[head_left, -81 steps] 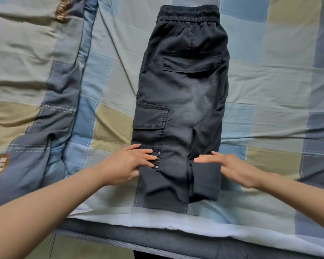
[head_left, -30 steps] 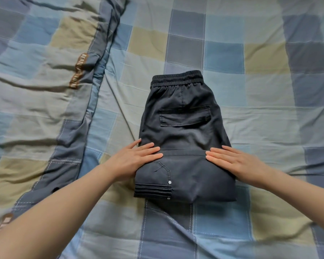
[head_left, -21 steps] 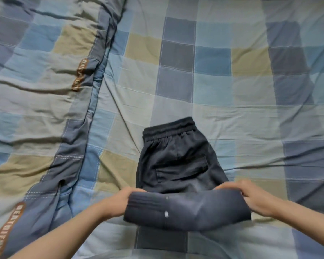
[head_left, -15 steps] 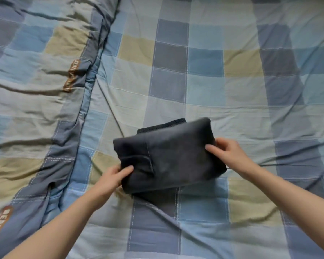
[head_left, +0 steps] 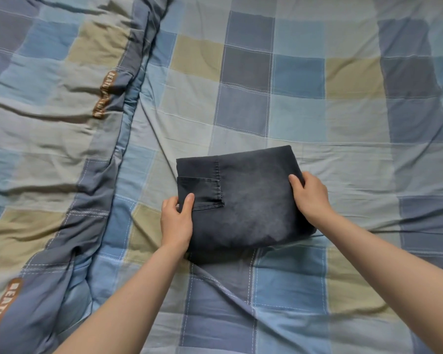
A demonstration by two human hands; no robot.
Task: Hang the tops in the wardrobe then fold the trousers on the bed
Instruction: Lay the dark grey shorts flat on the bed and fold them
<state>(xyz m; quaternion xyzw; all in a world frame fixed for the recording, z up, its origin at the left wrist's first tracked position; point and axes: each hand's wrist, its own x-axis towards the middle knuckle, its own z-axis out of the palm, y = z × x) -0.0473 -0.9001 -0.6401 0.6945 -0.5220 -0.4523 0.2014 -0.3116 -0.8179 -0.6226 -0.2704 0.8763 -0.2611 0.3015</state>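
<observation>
The dark grey trousers (head_left: 248,200) lie folded into a compact rectangle on the checked bed cover (head_left: 292,93), a side pocket facing up at the left. My left hand (head_left: 177,221) grips the bundle's left edge, thumb on top of the pocket and fingers under the fabric. My right hand (head_left: 309,195) holds the right edge the same way, thumb on top. The bundle's near edge sits slightly raised off the cover. The waistband is hidden inside the fold.
A rumpled checked duvet (head_left: 49,139) with brown lettered tags lies bunched along the left side of the bed. Flat checked sheet spreads beyond and to the right of the trousers.
The lower half of the trousers was lifted and folded up over the waistband half. Both hands went from flat on the fabric to gripping the bundle's two side edges.
</observation>
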